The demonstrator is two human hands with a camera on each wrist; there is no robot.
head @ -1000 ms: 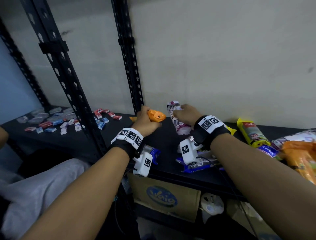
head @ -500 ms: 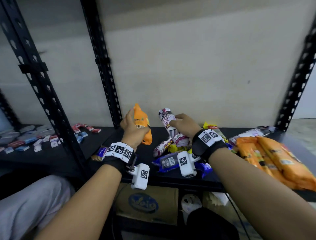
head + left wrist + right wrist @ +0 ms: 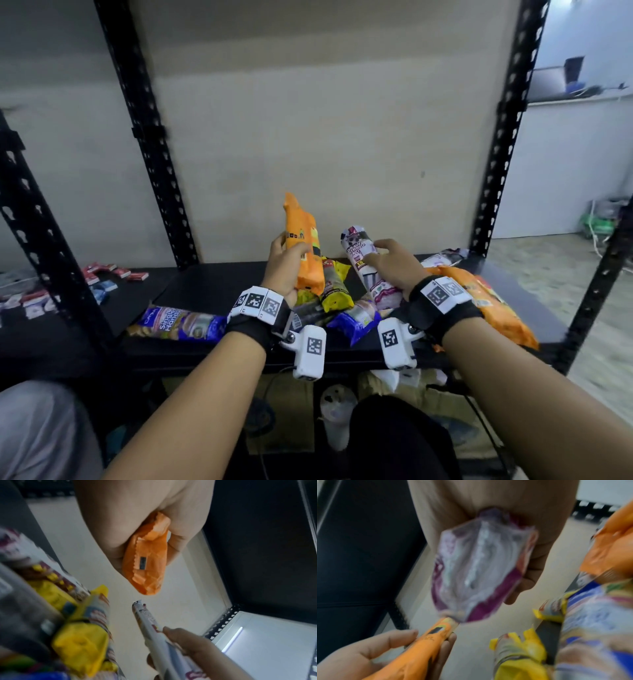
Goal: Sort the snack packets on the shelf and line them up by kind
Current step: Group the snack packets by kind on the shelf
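Note:
My left hand (image 3: pixel 286 263) grips an orange snack packet (image 3: pixel 303 240), held upright above the black shelf (image 3: pixel 212 287); the left wrist view shows its crimped end (image 3: pixel 147 561) sticking out of my fist. My right hand (image 3: pixel 390 263) holds a white and purple packet (image 3: pixel 363 263), also raised and tilted, blurred in the right wrist view (image 3: pixel 479 566). Under both hands lies a heap of packets: a yellow one (image 3: pixel 337 287), a blue one (image 3: pixel 356 320), and a long blue one (image 3: pixel 178 323) further left.
Large orange packets (image 3: pixel 486 301) lie on the shelf's right part. Small red and blue boxes (image 3: pixel 102 277) are scattered on the neighbouring shelf at left. Black perforated uprights (image 3: pixel 150 144) (image 3: pixel 503 130) frame the bay. A cardboard box (image 3: pixel 284 411) stands on the level below.
Both hands have lifted their packets off the shelf and brought them upright. My head has turned right, so the heap and the right upright are now centred.

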